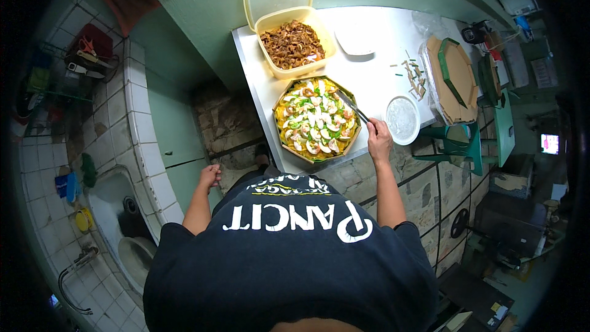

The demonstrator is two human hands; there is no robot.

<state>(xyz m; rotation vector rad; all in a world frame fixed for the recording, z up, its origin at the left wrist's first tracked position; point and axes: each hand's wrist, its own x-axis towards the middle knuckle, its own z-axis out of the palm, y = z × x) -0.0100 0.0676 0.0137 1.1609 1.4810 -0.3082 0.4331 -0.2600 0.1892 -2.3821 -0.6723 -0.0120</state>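
My right hand (pixel 380 139) grips a pair of dark tongs (pixel 354 107). Their tips reach over the far right part of an octagonal tray (pixel 278 124) lined with green leaf. Yellow-orange food (pixel 315 120) fills the tray, topped with white egg slices, pinkish shrimp-like pieces and chopped greens. Just behind it, a cream plastic tub (pixel 279 74) holds brown, crispy-looking pieces (pixel 292 46); its lid (pixel 279 0) stands tipped back against the wall. My left hand (pixel 210 176) hangs off the table's left side, fingers curled, with nothing visible in it.
A white table (pixel 258 89) carries a white dish (pixel 356 40), a round clear lidded tub (pixel 402 121), scattered small sticks (pixel 415 80) and stacked cardboard octagonal trays (pixel 452 80). Right of it stands a green plastic stool (pixel 458 147). A tiled sink (pixel 117 178) lies at left.
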